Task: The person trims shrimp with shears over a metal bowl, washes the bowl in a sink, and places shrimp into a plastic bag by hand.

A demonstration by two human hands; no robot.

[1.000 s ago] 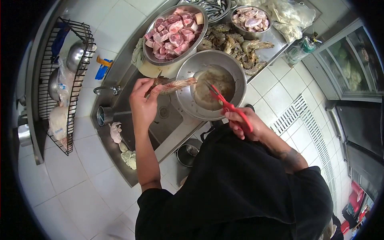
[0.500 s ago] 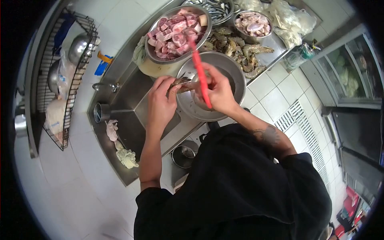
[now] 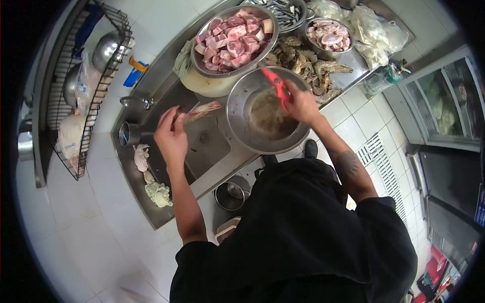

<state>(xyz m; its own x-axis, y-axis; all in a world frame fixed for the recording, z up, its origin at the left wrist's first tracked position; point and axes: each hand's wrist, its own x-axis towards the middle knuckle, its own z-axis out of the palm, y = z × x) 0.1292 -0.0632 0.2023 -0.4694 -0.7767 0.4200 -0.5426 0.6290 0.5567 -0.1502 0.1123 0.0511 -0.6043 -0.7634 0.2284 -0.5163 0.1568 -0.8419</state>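
Observation:
My left hand (image 3: 171, 136) pinches a prawn (image 3: 194, 112) over the sink (image 3: 179, 96), with the prawn's long feelers and legs pointing right. In my right hand (image 3: 303, 105) is a pair of red-handled scissors (image 3: 280, 88), its tips pointing up and left. The scissors are above a wide metal bowl (image 3: 238, 108) holding cloudy brownish water. Behind that bowl lies a heap of whole prawns (image 3: 323, 76) on the steel counter.
A bowl (image 3: 222, 75) of raw meat chunks rests on a round board (image 3: 202, 87). Farther back are a bowl of small fish (image 3: 283, 12), a bowl of pale meat pieces (image 3: 329, 36) and plastic bags (image 3: 376, 33). A faucet (image 3: 136, 102) stands left; a bucket (image 3: 231, 194) is below.
My left hand has moved left with the prawn, from over the bowl to over the sink. My right hand has moved right with the scissors, and the two hands are now farther apart.

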